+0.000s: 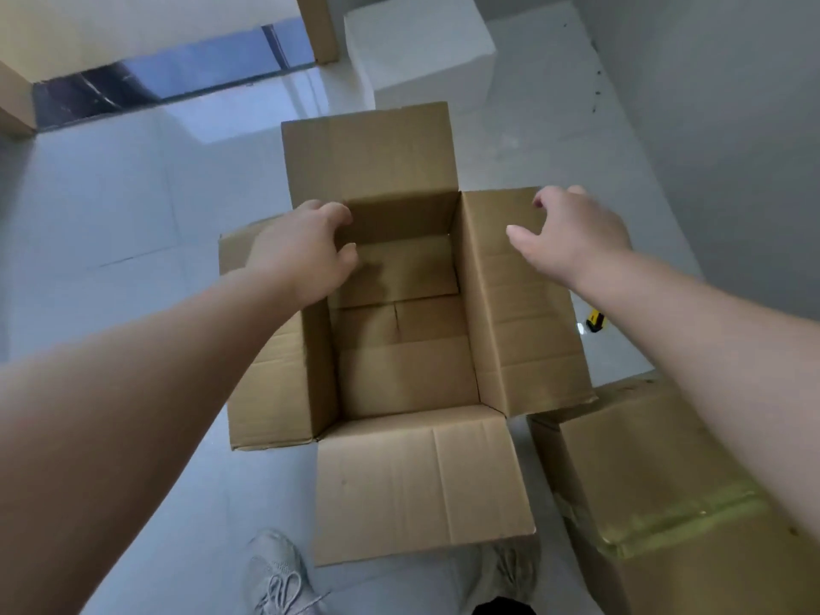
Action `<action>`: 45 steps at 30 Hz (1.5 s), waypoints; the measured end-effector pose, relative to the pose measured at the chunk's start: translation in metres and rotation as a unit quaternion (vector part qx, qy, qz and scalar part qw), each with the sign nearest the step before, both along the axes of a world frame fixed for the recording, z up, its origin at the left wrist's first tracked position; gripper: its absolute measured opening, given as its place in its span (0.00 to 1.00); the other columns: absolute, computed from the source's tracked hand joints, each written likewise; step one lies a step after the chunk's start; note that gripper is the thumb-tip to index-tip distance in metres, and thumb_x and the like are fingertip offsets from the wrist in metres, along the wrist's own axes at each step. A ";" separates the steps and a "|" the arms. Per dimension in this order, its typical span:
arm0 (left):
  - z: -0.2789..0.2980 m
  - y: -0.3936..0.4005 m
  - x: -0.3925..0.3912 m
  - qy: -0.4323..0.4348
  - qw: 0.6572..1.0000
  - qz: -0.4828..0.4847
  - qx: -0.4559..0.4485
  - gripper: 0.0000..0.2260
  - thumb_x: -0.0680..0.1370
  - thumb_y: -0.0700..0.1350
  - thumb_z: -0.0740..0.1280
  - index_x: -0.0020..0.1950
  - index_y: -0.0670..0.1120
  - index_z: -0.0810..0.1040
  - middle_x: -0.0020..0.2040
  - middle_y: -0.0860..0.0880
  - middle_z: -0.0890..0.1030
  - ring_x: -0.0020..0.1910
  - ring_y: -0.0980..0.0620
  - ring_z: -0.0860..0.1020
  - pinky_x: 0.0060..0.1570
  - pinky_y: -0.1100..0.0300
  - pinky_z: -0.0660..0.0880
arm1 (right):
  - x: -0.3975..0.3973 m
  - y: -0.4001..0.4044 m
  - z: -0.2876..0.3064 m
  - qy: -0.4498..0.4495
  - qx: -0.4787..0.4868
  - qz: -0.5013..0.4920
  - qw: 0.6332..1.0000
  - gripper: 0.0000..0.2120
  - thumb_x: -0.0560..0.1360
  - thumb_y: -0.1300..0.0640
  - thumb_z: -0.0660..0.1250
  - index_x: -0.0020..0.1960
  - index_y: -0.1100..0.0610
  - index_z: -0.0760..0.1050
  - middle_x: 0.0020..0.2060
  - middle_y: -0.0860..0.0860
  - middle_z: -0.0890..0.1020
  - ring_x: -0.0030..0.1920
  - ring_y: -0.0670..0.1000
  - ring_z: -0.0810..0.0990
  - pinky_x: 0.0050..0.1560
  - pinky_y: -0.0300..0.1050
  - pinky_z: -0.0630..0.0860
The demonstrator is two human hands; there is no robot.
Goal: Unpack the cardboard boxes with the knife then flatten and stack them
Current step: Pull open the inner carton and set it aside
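An open brown cardboard box stands on the floor in front of me, all four flaps spread out and nothing inside it. My left hand rests on the box's left rim near the far corner, fingers curled over the edge. My right hand hovers above the right flap, fingers apart, holding nothing. A yellow and black knife lies on the floor just right of the box, partly hidden by my right forearm. A second box, sealed with tape, sits at the lower right.
A white block stands on the floor beyond the box, with a cardboard piece upright behind it. A grey wall runs along the right. My shoes are at the bottom edge. Pale tiled floor lies to the left.
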State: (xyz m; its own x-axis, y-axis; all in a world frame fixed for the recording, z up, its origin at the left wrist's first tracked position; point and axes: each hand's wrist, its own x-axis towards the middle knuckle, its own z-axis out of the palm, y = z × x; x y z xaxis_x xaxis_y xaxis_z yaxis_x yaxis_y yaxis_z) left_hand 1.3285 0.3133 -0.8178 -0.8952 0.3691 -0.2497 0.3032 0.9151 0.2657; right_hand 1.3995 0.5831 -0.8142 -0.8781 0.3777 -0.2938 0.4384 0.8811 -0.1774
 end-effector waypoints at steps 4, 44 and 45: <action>-0.073 -0.016 -0.003 0.017 1.000 0.014 0.006 0.19 0.77 0.53 0.61 0.67 0.51 0.70 0.63 0.49 0.73 0.58 0.45 0.74 0.50 0.52 0.74 | -0.012 -0.015 -0.068 0.004 0.029 0.021 0.999 0.25 0.76 0.42 0.62 0.66 0.58 0.69 0.62 0.59 0.72 0.57 0.62 0.75 0.51 0.51 0.72; -0.172 -0.372 -0.061 0.144 0.949 0.280 0.025 0.18 0.71 0.32 0.61 0.55 0.49 0.76 0.53 0.44 0.78 0.49 0.44 0.75 0.46 0.59 0.69 | -0.103 -0.324 -0.191 0.088 -0.042 0.163 0.982 0.38 0.76 0.66 0.59 0.78 0.49 0.43 0.55 0.63 0.74 0.52 0.61 0.75 0.48 0.51 0.74; -0.174 -0.396 -0.061 0.144 0.946 0.291 0.021 0.17 0.72 0.32 0.61 0.54 0.49 0.76 0.53 0.45 0.78 0.48 0.46 0.74 0.46 0.59 0.69 | -0.106 -0.348 -0.192 0.082 -0.035 0.170 0.981 0.39 0.76 0.67 0.59 0.78 0.49 0.42 0.55 0.63 0.74 0.51 0.61 0.75 0.47 0.50 0.73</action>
